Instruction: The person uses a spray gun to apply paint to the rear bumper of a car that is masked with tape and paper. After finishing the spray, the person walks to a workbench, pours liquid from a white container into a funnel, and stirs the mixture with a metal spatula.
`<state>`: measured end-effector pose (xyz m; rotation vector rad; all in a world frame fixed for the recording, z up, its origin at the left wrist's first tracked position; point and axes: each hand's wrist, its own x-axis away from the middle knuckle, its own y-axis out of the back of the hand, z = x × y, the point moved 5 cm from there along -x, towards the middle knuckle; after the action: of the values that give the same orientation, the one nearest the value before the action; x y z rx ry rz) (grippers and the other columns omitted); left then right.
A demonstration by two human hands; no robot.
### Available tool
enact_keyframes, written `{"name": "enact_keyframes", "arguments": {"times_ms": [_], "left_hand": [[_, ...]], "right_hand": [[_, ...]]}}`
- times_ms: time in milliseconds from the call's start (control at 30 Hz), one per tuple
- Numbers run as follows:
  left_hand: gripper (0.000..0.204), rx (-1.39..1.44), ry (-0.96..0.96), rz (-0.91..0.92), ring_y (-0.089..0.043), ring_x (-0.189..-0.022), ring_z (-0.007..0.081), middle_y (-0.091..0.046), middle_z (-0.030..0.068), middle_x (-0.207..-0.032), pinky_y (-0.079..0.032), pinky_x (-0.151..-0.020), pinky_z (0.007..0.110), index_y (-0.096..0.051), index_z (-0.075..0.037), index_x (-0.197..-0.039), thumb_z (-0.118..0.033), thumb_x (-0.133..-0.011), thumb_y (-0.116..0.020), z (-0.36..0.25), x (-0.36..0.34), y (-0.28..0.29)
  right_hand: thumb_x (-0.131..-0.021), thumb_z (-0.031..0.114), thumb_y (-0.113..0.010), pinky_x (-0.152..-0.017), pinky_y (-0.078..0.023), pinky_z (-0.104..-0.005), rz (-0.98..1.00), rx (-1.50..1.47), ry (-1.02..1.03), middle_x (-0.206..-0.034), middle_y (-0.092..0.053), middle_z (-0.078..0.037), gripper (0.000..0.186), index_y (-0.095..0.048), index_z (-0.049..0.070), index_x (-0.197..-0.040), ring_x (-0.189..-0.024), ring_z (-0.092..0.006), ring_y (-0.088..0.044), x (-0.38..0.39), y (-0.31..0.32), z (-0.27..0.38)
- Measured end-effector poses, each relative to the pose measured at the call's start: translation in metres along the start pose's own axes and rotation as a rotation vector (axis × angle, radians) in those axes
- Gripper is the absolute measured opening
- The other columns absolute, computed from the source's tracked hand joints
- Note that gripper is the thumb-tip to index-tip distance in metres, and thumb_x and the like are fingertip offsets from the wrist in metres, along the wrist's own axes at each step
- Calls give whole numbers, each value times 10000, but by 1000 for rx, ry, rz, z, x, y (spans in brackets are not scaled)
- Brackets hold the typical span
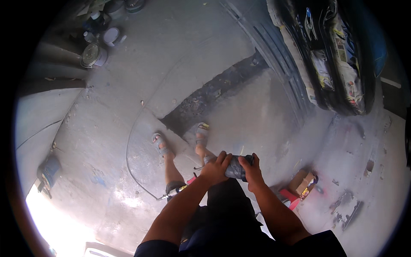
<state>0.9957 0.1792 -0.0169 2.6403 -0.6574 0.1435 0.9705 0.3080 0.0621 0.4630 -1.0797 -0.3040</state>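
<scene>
1. We see the left hand (pixel 214 169) gripping the 9 o'clock end of a dark grey can (pixel 235 168), fingers curled over its top.
2. We see the right hand (pixel 254 172) clasping the 3 o'clock end, thumb and fingers closed on it.
3. We find the can lying roughly sideways in front of the body, between both hands.
4. From the can, we log a hose (pixel 129 150) joined to a metal tool (pixel 174 191) near 8 o'clock.
5. We mark sandals (pixel 160 143) around 10, a cardboard box (pixel 303 183) just past 3.
6. Farther: newspaper-covered black panel (pixel 335 88), between 1 and 2; blue bucket (pixel 52 168), 9.
</scene>
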Motion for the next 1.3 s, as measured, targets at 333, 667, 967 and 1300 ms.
{"name": "enact_keyframes", "arguments": {"times_ms": [333, 667, 967, 1300], "left_hand": [[901, 118, 64, 202, -581, -964, 397, -407, 186, -1267, -509, -806, 434, -333, -99, -1312, -225, -541, -783, 42, -3, -67], [926, 270, 326, 380, -559, -1036, 382, -418, 159, -1313, -483, -873, 435, -325, -141, -1309, -263, -530, -812, 57, -16, -43], [921, 58, -41, -126, -522, -1111, 330, -435, 112, -1283, -487, -855, 428, -321, -135, -1284, -279, -526, -824, -42, -3, 88], [958, -38, -138, -419, -493, -1135, 374, -436, 199, -1275, -448, -895, 433, -328, -57, -1291, -333, -521, -826, -136, 42, 224]], "right_hand": [[-713, 305, -730, -853, -433, -321, 2, 60, 60, -1126, -530, -156, 759, -377, -42, -1289, -1008, -205, -522, -62, 7, -73], [-614, 283, -768, -939, -375, -460, 340, 644, 917, -1210, -400, -215, 757, -437, 94, -1268, -1115, -397, -418, -54, -7, -12], [-667, 510, -717, -944, -350, -540, 522, 900, 1529, -1364, -261, -269, 806, -398, 169, -1323, -1187, -460, -363, 72, 11, 117], [-689, 436, -710, -803, -392, -534, 19, 692, 1645, -1263, -325, -298, 834, -338, 106, -1359, -1102, -456, -405, 245, 3, 210]]}}
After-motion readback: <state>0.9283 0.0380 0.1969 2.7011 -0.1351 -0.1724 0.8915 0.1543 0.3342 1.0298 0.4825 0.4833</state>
